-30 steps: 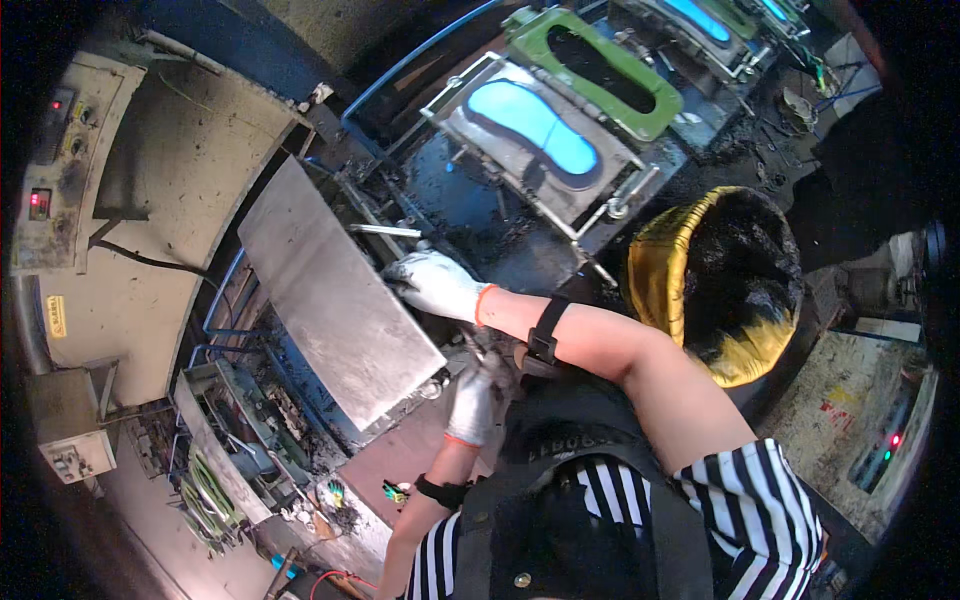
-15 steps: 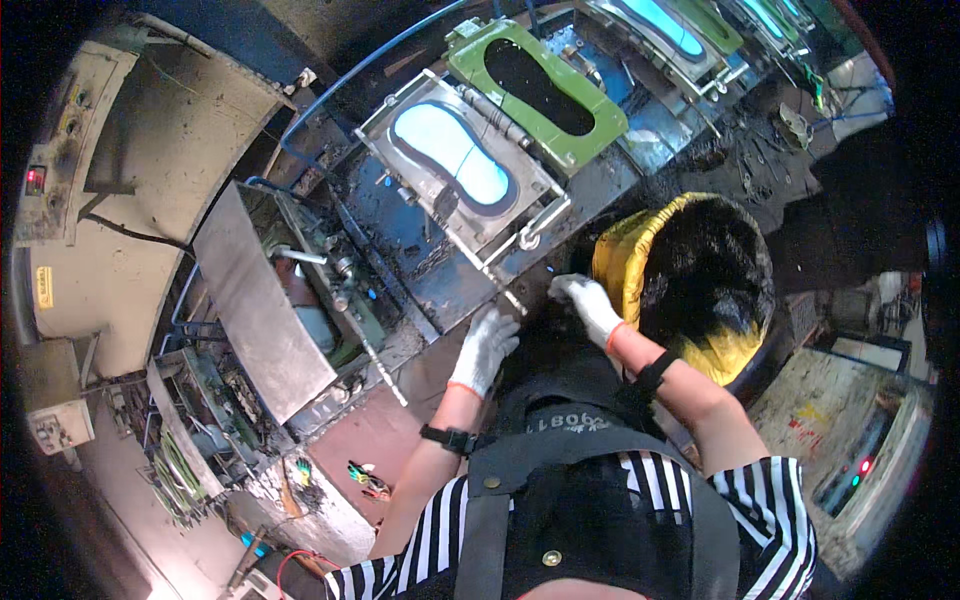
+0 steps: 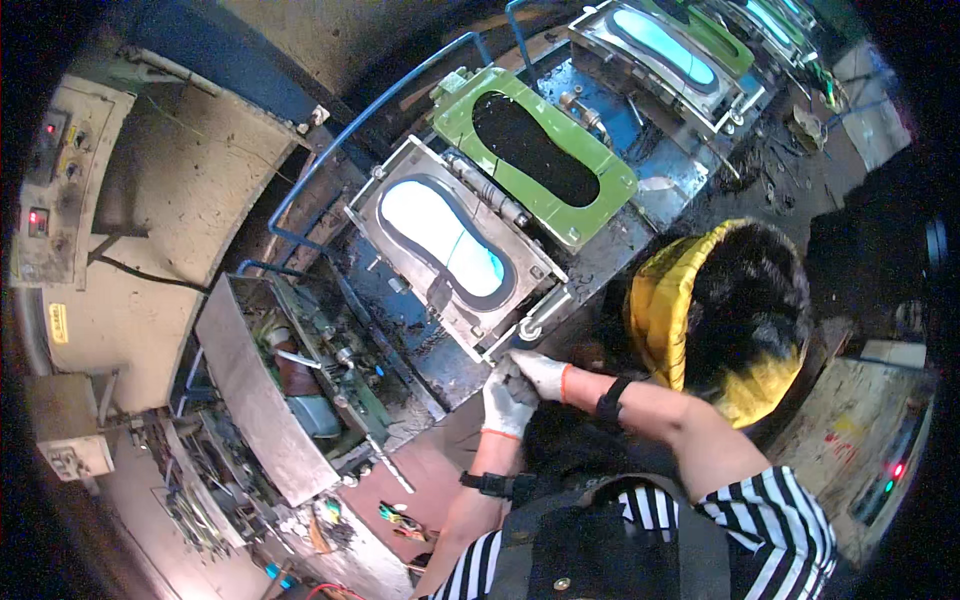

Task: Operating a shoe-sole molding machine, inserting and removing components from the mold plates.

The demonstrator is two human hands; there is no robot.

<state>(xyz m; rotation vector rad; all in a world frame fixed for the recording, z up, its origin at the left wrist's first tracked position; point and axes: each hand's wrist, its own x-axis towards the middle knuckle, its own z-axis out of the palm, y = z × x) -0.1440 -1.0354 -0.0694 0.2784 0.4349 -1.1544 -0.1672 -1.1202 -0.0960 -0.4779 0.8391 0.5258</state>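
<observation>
My hands, both in white knit gloves with orange cuffs, meet at the near corner of a metal shoe-sole mold (image 3: pixel 395 262). My left hand (image 3: pixel 508 408) is closed around the mold's handle rod, which it hides for the most part. From the right, my right hand (image 3: pixel 541 376) closes over the same rod, against the left fingers. A glossy, pale sole-shaped cavity (image 3: pixel 440 235) with a dark rim fills the mold's middle. Hinged beside it, a green frame (image 3: pixel 617 190) with a sole-shaped opening stands lifted.
Right of my hands stands a yellow-lined bin (image 3: pixel 660 305) with dark material inside. Another mold with a raised metal lid (image 3: pixel 255 380) is at left, its rod sticking out toward me. Further molds (image 3: pixel 665 50) line the bench at upper right. Blue tubing (image 3: pixel 340 140) runs behind.
My right hand has moved left from beside the bin to join my left hand at the handle. The left hand has closed there. The view has shifted, so the bench sits lower.
</observation>
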